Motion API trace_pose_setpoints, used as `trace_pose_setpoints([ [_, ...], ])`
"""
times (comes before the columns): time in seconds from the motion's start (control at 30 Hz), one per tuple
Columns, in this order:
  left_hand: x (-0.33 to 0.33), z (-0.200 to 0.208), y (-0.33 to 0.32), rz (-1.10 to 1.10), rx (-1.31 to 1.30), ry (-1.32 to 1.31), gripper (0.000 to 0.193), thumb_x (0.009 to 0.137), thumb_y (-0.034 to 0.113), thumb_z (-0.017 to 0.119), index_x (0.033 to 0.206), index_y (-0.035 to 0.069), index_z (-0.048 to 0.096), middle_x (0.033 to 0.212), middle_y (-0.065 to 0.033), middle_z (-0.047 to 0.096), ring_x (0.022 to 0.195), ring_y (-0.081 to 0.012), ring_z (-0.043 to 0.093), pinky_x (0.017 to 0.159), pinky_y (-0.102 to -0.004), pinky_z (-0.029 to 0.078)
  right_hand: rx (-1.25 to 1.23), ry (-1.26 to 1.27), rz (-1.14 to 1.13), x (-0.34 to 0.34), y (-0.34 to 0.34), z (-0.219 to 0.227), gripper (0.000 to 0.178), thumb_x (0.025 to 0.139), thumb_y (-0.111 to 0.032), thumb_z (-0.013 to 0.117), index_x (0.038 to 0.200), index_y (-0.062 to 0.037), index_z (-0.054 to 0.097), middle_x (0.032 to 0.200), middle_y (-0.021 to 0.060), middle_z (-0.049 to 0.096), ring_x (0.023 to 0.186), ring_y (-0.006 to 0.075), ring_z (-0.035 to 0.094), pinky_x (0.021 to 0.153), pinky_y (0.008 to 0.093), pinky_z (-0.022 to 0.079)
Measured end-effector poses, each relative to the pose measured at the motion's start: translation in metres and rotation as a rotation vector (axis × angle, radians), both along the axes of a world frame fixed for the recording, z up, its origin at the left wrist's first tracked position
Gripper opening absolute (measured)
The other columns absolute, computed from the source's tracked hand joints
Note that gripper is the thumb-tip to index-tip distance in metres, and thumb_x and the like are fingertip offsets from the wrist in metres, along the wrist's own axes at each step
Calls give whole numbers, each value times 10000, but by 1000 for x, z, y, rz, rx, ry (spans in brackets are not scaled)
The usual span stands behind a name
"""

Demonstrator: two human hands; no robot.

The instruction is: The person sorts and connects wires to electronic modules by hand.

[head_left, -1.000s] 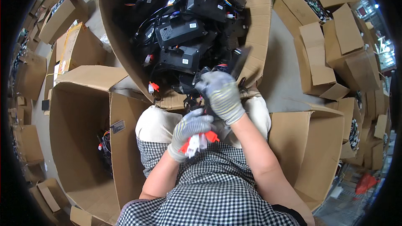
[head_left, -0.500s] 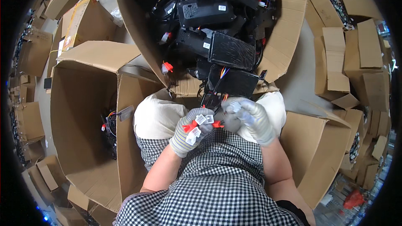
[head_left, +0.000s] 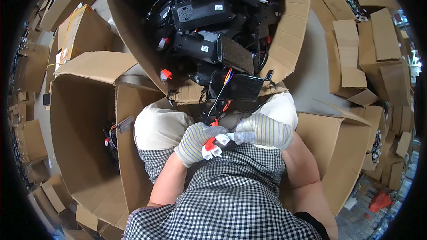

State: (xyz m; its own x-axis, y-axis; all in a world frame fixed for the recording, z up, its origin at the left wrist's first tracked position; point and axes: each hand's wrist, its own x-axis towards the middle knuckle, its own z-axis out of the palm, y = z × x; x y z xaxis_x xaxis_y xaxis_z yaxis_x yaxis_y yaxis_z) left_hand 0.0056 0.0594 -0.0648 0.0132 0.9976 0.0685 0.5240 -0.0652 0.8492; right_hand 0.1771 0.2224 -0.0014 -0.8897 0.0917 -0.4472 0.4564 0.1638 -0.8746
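Note:
My left hand [head_left: 199, 141], in a striped knit glove, is closed around several white and red plastic wire connectors [head_left: 212, 148] above my lap. My right hand [head_left: 265, 132], gloved alike, is closed with its fingertips against a white connector [head_left: 224, 138] at the bunch; how much of it lies in the fingers is hidden. Wires in red, orange and other colours [head_left: 228, 80] run down from a black boxy unit [head_left: 235, 85] at the lip of the large carton toward my hands.
In front of me a large open carton [head_left: 289, 31] is heaped with black units [head_left: 202, 13] and cables. At my left stands a deep open carton [head_left: 84, 138] with some wired parts inside, and at my right another open carton [head_left: 320, 138]. More cartons [head_left: 89, 35] surround me on the floor.
My right hand has moved in against the connectors held by my left hand. The view has shifted slightly, and a black unit in the big carton has tipped up on its side.

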Motion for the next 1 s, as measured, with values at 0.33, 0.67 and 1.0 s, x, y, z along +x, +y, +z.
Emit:
trace_pose_setpoints([
  [0.33, 5, 7, 4, -65, -102, -490, 272, 787, 296, 648, 962, 88, 641, 826, -113, 653, 754, -305, 625, 672, -363, 490, -424, 53, -227, 21, -17, -27, 320, 830, -353, 645, 777, -39, 684, 622, 9, 571, 540, 73, 472, 494, 225, 362],
  [0.67, 11, 9, 2, 21, -132, -292, 229, 767, 180, 667, 969, 75, 650, 858, -89, 670, 763, -235, 647, 700, -310, 497, -631, 122, -427, 23, -37, -66, 340, 861, -353, 628, 790, -23, 664, 577, -30, 515, 500, 33, 413, 453, 195, 314],
  [1.0, 10, -20, 0, 72, -165, -114, 276, 737, 179, 659, 996, 88, 631, 846, -113, 659, 770, -299, 630, 698, -353, 496, 301, 145, -362, 16, -48, -61, 306, 895, -341, 524, 833, -62, 633, 716, 159, 605, 706, 346, 601, 630, 430, 455],
])
